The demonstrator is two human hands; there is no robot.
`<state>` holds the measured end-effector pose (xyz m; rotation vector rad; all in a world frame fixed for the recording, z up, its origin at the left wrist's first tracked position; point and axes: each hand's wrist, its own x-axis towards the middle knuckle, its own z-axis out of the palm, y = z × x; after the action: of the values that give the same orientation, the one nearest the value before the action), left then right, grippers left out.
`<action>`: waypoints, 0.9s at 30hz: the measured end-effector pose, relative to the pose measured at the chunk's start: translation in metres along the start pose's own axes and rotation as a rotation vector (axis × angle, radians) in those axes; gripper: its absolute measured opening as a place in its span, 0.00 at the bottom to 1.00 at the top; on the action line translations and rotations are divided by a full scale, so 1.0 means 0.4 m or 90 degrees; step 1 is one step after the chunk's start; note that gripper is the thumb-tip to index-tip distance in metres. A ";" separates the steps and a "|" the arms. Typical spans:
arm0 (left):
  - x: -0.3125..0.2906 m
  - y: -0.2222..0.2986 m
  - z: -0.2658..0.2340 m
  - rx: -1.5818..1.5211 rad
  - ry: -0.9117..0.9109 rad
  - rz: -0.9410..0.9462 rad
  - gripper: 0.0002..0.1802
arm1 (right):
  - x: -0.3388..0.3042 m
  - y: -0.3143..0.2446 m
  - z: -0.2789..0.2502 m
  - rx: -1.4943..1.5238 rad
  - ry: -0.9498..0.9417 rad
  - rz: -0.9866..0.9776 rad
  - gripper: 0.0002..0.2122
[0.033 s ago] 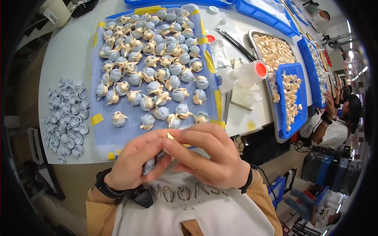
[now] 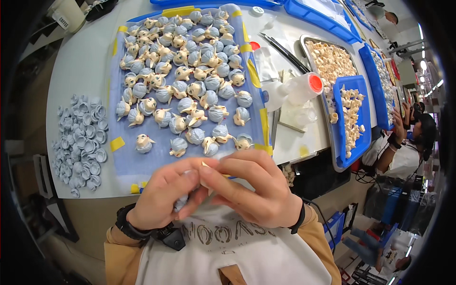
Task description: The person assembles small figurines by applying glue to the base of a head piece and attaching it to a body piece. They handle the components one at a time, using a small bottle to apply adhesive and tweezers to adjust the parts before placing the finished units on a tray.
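My left hand is closed around a small doll head, whose blue-grey hair piece shows below the thumb. Most of that head is hidden by fingers. My right hand meets it fingertip to fingertip and pinches the same head. Between the two hands a cream pointed tip, like an ear, sticks up. Just beyond the hands lie many finished-looking doll heads, cream faces with blue-grey hair, on a blue cloth-lined tray edged with yellow tape.
On the left, loose blue-grey hair shells lie piled. To the right stand a plastic bottle with a red cap, black tweezers, and a blue tray of cream parts on a metal tray. Another person is at far right.
My thumbs and fingertips have shifted slightly around the doll head, and less of the cream tip shows. The rest looks the same.
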<state>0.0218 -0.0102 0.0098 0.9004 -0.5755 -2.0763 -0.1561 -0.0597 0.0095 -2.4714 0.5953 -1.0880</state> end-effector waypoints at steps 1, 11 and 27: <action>-0.005 -0.002 -0.001 0.024 0.001 -0.010 0.16 | -0.002 -0.003 0.002 -0.007 -0.002 -0.007 0.21; -0.022 -0.012 -0.005 0.003 -0.046 -0.003 0.21 | -0.032 0.005 -0.061 0.035 0.018 0.027 0.16; -0.024 -0.004 -0.005 0.037 -0.104 0.029 0.09 | -0.066 0.156 -0.267 -0.318 -0.001 0.315 0.10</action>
<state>0.0270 -0.0018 0.0113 0.7470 -0.7386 -2.1129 -0.2674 -0.1164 0.0304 -2.4876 1.5356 -0.8064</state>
